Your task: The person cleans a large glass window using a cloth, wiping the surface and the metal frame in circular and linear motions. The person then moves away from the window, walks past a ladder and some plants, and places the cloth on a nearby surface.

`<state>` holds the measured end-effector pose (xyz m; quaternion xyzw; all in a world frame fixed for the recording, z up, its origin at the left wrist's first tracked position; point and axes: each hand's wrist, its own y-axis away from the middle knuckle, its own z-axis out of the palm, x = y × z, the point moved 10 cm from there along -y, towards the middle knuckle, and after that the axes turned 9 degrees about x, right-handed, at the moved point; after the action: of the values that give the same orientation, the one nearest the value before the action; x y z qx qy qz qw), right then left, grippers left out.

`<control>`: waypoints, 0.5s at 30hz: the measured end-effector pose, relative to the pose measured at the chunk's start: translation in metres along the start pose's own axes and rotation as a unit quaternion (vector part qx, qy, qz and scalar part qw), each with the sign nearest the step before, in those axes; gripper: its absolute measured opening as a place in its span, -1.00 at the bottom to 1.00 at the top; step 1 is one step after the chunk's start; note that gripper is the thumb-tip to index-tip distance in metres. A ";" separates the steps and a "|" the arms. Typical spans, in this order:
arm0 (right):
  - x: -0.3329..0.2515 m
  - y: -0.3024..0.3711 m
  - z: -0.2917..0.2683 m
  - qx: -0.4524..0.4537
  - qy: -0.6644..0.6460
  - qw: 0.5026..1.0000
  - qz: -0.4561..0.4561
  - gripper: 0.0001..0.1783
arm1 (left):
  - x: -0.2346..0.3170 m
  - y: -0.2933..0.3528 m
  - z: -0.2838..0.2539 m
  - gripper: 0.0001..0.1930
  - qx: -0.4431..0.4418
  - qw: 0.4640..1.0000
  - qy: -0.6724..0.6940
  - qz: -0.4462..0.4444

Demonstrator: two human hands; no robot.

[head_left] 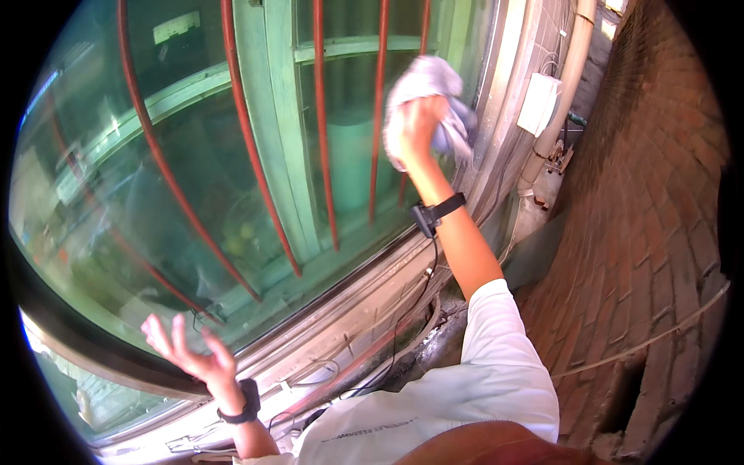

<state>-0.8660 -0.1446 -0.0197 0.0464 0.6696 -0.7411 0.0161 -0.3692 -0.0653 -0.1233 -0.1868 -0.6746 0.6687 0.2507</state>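
My right hand (420, 124) is raised high and closed round a bunched, pale lilac cloth (428, 76). It holds the cloth against or just in front of the right end of a large window pane (194, 186); actual contact cannot be made out. Down at the lower left, my left hand (190, 353) has its fingers spread and nothing in it. That hand is near the pane's bottom edge. A dark strap with a small box sits on each wrist. Red bars (246, 132) and a pale green frame (271, 116) show at the glass.
Below the pane runs a ledge (349, 302) with loose cables and thin pipes. To the right stand a beige vertical pipe (570, 85) and a white box (539, 105) on the wall. A brick wall (635, 201) rises along the right side, with a cable across it.
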 end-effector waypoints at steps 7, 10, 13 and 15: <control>-0.151 -0.070 -0.016 -0.026 -0.107 0.980 -0.165 -0.52 | 0.089 -0.031 0.037 -0.73 -0.122 0.807 0.555 -0.159; -0.130 -0.100 -0.013 0.061 -0.110 0.974 -0.187 -0.53 | 0.127 -0.077 0.003 -0.74 -0.115 0.647 0.742 -0.133; -0.069 -0.122 -0.005 0.043 0.015 0.992 -0.119 -0.41 | 0.149 -0.112 -0.009 -0.58 -0.215 0.584 0.780 -0.069; 0.003 -0.123 0.019 0.074 0.022 0.995 -0.063 -0.40 | 0.159 -0.127 -0.015 -0.53 -0.391 0.635 0.642 -0.179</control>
<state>-0.8804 -0.1506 0.1034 0.0214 0.6147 -0.7869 -0.0485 -0.4779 0.0357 0.0172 -0.5250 -0.5621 -0.0039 0.6390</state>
